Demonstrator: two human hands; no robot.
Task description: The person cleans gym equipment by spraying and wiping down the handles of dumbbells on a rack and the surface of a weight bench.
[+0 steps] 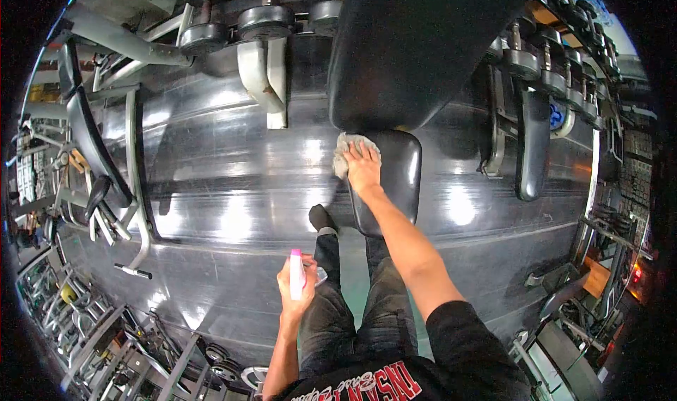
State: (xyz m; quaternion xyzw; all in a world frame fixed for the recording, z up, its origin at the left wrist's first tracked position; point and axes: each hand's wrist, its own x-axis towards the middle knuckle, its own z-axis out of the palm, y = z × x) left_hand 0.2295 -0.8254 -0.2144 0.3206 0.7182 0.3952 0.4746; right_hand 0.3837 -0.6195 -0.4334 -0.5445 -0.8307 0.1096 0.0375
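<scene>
My right hand reaches forward and grips a light grey cloth, pressing it on the left edge of a black padded bench seat. Part of the cloth hangs past that edge. The larger black backrest rises just beyond the seat. Lower down, in front of my left thigh, my left hand is closed around a spray bottle with a pink and white top. Most of the bottle's body is hidden by the fingers and the top.
Racked dumbbells line the far side, with more dumbbells at the right. Another black bench pad stands right of the seat. A grey-framed machine with a black pad is at the left. Dark shiny flooring lies between.
</scene>
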